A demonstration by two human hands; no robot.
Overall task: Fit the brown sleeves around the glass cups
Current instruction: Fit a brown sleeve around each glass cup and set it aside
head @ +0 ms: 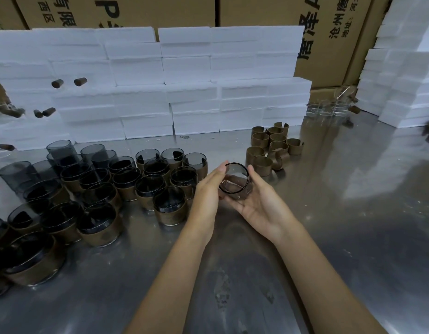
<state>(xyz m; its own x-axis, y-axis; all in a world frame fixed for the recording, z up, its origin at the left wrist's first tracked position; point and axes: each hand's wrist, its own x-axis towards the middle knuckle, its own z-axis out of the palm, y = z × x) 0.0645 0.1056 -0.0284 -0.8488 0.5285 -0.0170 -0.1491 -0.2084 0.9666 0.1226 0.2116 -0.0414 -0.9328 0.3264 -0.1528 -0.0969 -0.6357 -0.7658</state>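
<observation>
Currently both hands are holding one cup (235,180) above the table (329,237), near centre, tilted so its dark rim is facing the camera. Right hand (259,203) is lying palm-up under it, fingers loosely curled around the far and lower side, thumb up beside the rim. Left hand (207,189) is pressing against the cup's left side with fingers straight and held together, thumb tip reaching the rim. Can't tell whether a sleeve is on this cup; the glass looks brownish low down but it's blurred.

Left of the hands, sleeved cups (170,208) are standing upright in a dense cluster, touching or just beside one another, brown bands wrapping their lower halves, smoky glass showing above. Farther left and back, a few taller grey glasses (59,150) are sitting among them.

Beyond the right hand, loose sleeves (268,148) are standing on edge in a tight group, open rings, some showing a split. Farther back right, clear glasses (326,108) are grouped near the boxes; details are too small to read.

Behind everything, white foam blocks (184,92) are stacked like a wall, with small brown plugs (80,81) sticking out on the left. Another foam stack (401,80) is rising at the right. Cardboard cartons (329,32) with printed characters are standing at the very back.
</observation>
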